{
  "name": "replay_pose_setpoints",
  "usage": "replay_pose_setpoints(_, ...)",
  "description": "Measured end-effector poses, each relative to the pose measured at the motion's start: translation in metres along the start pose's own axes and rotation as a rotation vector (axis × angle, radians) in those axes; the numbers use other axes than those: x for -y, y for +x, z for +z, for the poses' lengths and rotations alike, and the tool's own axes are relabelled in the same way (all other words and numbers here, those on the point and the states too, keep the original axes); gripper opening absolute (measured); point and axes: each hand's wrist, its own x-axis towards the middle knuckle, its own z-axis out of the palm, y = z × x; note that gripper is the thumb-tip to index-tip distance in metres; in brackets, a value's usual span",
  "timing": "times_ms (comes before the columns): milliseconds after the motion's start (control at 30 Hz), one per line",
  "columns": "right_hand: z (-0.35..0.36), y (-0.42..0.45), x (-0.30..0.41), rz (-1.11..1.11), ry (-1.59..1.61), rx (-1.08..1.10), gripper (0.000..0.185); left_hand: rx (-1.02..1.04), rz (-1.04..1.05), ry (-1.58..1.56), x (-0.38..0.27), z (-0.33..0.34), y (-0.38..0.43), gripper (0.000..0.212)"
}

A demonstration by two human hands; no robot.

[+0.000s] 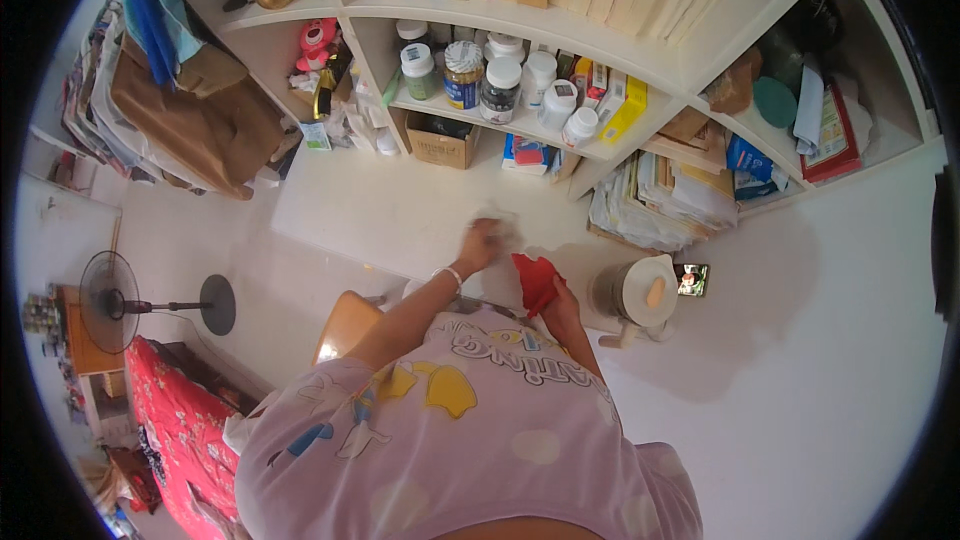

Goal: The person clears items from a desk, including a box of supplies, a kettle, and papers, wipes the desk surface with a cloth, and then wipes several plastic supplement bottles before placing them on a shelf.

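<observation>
A piece of red cloth or paper [534,281] is held in my right hand [561,311], close to the front of my shirt. My left hand [481,244], with a pale bracelet at its wrist, is over the white desk [375,210], left of the red piece. A blurred, greyish, see-through shape surrounds its fingers; whether that is a held object or only motion blur cannot be made out. To the right of my right hand stands a kettle or jug [641,292] with a pale lid. A phone [691,280] with a lit screen is beside it.
A shelf of pill bottles [501,90] runs behind the desk, a small cardboard box [441,141] beneath it. Stacked papers [660,202] are at the right. An orange chair [346,326] and a standing fan [111,304] are at the left.
</observation>
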Motion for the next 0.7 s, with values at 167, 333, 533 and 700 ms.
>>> replay_pose_setpoints(167, -0.016, -0.011, -0.004, -0.029, 0.09, -0.042, 0.046, 0.152, 0.179, -0.112, -0.088, 0.012, 0.003, 0.041)
replay_pose_setpoints(333, -0.029, 0.006, -0.024, 0.004, 0.167, -0.037, 0.047, 0.443, -0.174, -0.223, -0.035, -0.044, -0.024, 0.034)
replay_pose_setpoints(533, 0.033, 0.065, -0.043, 0.311, 0.114, 0.05, 0.047, 0.45, -0.373, -0.14, 0.04, -0.085, -0.079, 0.033)
replay_pose_setpoints(700, 0.038, 0.111, -0.065, -0.079, -0.399, 0.167, 0.044, 0.456, -0.391, -0.236, 0.039, -0.121, -0.075, 0.033)
